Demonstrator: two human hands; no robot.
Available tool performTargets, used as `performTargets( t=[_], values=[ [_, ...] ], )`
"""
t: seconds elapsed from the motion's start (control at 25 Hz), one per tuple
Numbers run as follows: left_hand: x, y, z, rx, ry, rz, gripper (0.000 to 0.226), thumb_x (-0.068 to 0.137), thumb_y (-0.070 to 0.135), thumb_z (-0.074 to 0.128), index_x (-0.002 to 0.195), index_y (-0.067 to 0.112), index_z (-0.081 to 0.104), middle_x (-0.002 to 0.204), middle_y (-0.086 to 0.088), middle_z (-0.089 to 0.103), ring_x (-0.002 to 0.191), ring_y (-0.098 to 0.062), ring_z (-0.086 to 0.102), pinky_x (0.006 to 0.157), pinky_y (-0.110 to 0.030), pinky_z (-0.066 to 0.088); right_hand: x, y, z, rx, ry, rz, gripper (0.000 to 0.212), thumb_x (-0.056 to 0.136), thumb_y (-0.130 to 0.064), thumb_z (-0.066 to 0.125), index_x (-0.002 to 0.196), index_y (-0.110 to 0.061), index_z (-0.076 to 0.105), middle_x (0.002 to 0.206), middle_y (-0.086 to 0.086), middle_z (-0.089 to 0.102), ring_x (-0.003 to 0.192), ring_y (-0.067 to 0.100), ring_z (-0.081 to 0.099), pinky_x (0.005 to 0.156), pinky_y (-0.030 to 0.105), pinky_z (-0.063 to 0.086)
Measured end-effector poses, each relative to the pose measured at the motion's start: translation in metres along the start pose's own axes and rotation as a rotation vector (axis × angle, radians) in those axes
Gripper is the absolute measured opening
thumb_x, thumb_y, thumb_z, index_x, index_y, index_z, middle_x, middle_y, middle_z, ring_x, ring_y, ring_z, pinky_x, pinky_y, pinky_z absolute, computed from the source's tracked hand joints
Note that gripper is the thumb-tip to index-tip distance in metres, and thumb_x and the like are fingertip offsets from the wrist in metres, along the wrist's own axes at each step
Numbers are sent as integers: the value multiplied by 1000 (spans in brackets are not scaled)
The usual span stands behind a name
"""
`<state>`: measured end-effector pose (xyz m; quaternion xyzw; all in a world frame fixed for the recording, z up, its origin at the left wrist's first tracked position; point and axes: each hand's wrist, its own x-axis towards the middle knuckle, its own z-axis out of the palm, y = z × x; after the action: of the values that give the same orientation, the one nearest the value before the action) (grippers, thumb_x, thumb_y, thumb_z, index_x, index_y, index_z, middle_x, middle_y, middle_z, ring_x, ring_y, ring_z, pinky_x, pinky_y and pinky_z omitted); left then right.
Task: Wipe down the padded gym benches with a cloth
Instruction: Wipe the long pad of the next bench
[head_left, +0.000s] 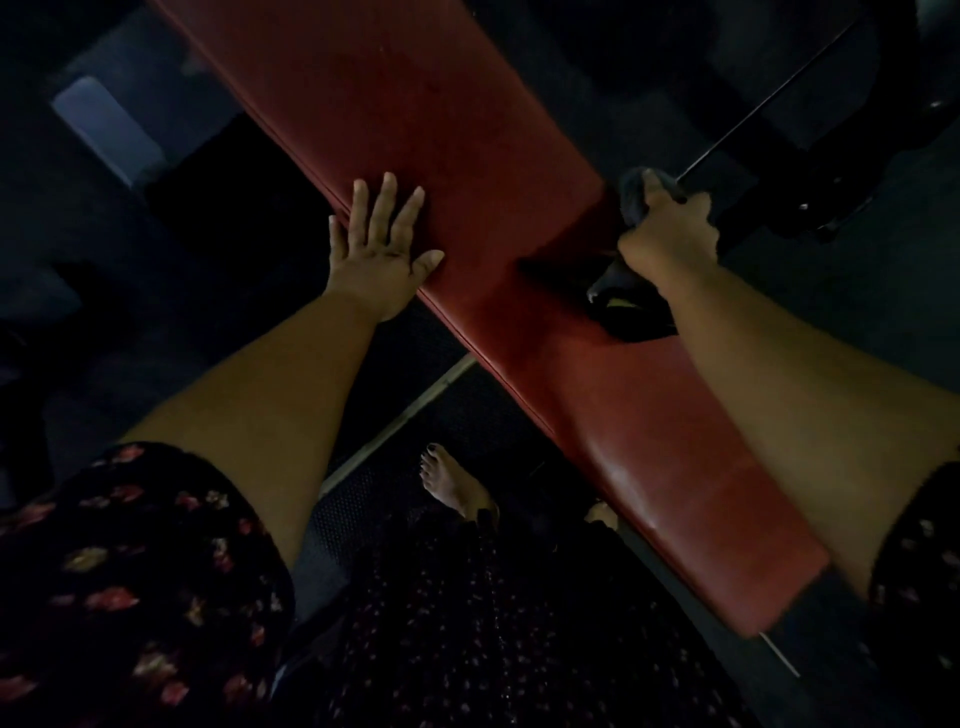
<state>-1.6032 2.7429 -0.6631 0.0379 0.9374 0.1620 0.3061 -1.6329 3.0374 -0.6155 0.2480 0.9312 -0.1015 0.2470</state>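
The right hand (670, 228) squeezes a soft, floppy cloth (631, 306) on the red bench (467, 171); the left hand (382, 244) presses flat beside it.

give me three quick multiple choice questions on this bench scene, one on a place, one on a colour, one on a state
1. Where does the left hand rest?
A) on the floor
B) flat on the bench, near its edge
C) on a wall
2. What colour is the bench's padding?
A) red
B) blue
C) white
3. What is the right hand doing?
A) hanging open
B) pointing
C) gripping the dark cloth

Answers:
1 B, its fingers lie spread on the bench.
2 A, the whole top shows red.
3 C, its fingers curl round the bunched cloth.
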Motion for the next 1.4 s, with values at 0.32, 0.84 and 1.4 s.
performTargets(
  t=[0.32, 0.84, 1.4],
  values=[
    [-2, -1, -8, -76, -13, -33, 54, 105, 51, 15, 154, 44, -6, 161, 14, -23, 146, -13, -28, 115, -51, -22, -139, -60, 66, -328, -2, -453, 84, 91, -28, 59, 153, -42, 3, 157, 20, 6, 123, 43, 38, 85, 45, 48],
    [-2, -1, -26, -9, -48, -36, 49, 106, 45, 8, 154, 45, -1, 163, 12, -15, 149, -14, -19, 118, -50, -18, -54, -42, 28, -17, 20, -643, 64, 84, -26, 61, 142, -42, 42, 129, 13, 46, 108, 36, 57, 89, 40, 49],
    [-8, -4, -30, -402, 397, -126, 51, 105, 28, 38, 154, 33, 26, 161, 9, 23, 148, -20, 18, 111, -46, 37, -79, -99, 34, 23, -20, -203, 85, 90, -28, 59, 152, -45, 3, 160, 16, 1, 130, 44, 35, 96, 46, 43]
  ],
)
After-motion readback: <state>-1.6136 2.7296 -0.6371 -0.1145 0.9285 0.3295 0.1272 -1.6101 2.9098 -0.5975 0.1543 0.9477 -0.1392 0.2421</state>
